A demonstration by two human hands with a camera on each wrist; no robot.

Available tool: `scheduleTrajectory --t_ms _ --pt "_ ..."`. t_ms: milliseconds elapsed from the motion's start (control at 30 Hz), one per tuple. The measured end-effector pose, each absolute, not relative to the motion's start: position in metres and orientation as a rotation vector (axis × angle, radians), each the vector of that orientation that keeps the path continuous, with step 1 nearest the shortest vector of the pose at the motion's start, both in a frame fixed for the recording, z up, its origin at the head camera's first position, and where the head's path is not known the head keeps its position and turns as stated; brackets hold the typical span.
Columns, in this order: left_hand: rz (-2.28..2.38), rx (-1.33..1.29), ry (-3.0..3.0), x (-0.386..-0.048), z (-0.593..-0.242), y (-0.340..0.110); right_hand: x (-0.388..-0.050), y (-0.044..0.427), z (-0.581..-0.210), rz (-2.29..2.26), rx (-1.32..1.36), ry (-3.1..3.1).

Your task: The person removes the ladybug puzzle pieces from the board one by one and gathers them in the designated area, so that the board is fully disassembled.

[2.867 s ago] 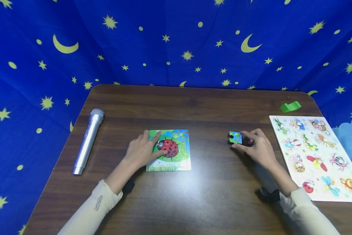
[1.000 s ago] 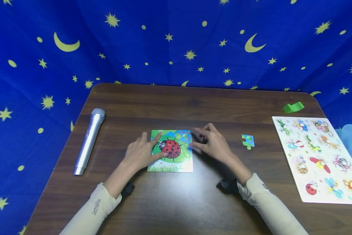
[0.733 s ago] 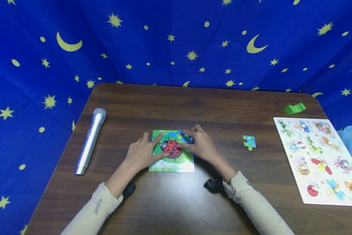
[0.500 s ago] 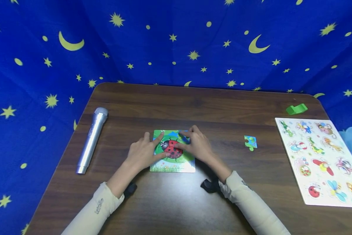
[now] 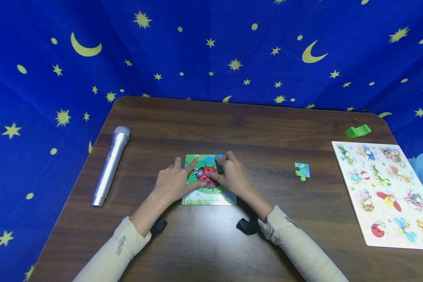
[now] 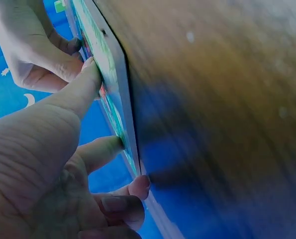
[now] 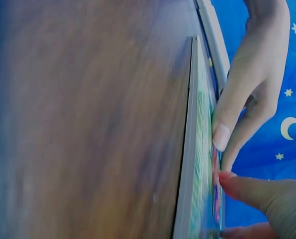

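Left hand (image 5: 172, 182) and right hand (image 5: 235, 175) touch ladybug puzzle (image 5: 209, 199); left sleeve lettering (image 5: 120, 245) blurred.

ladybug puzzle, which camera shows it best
The head view shows the ladybug puzzle from above, picture readable, though the left hand and right hand cover parts. Both wrist views catch it nearly edge-on, its picture squeezed to a thin strip.

The right hand (image 5: 235, 174) hides part of the ladybug puzzle (image 5: 211, 196), the insect board (image 5: 384, 190) runs out of view at right, and I can't make out the small lettering (image 5: 120, 245) on the left sleeve (image 5: 107, 260).
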State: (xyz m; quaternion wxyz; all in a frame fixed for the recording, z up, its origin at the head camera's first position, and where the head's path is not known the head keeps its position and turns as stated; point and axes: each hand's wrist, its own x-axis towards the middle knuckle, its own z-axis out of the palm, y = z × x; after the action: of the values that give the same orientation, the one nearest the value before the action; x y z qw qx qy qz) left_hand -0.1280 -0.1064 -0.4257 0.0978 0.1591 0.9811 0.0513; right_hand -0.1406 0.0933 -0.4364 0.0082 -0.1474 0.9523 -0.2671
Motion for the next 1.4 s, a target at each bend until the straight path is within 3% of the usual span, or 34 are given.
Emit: scheduleTrajectory --t_ms 533,1400 --pt "0.093 0.464 2.922 -0.126 -0.423 -0.102 -0.134 0.08 -0.441 -0.739 -0.444 3.264" --pt "0.153 0.469 2.936 -0.125 -0.424 -0.103 -0.135 0.067 -0.438 -0.787 -0.111 3.141"
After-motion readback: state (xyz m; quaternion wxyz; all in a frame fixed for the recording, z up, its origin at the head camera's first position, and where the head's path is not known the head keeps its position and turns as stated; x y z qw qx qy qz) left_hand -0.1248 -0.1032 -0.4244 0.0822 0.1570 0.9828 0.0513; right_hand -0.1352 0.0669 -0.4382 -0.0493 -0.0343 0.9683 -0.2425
